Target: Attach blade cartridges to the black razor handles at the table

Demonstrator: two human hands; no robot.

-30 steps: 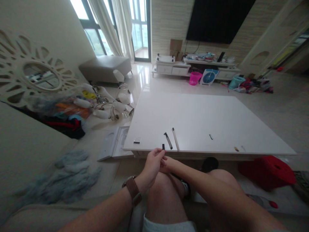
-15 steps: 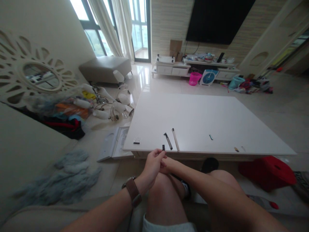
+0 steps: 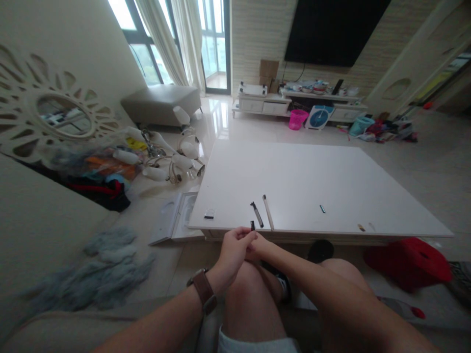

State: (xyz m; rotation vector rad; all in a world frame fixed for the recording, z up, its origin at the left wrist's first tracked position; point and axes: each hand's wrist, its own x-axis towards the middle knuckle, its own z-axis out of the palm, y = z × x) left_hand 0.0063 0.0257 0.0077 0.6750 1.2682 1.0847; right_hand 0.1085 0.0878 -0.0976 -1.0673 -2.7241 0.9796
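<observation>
My left hand (image 3: 234, 247), with a brown watch strap on its wrist, pinches a small black piece (image 3: 252, 225) between thumb and fingers near the table's front edge. My right hand (image 3: 262, 246) presses against it from the right; its fingers look closed but are largely hidden behind the left hand. Just beyond, on the white table (image 3: 287, 176), lie a grey-and-black slim tool (image 3: 256, 214) and a pale stick with a dark tip (image 3: 268, 213), like a brush. To their left rests a small clear packet with a black strip (image 3: 209, 214).
Farther right on the table are a small dark green piece (image 3: 322, 209) and a small brown item (image 3: 361, 227). A red stool-like object (image 3: 408, 264) stands at the lower right. On the floor to the left lie a chandelier (image 3: 172, 164) and an open white box (image 3: 165, 220).
The black piece and the left fingers have shifted slightly to the right, and the piece's tilt has changed a little. The things on the table stay where they were.
</observation>
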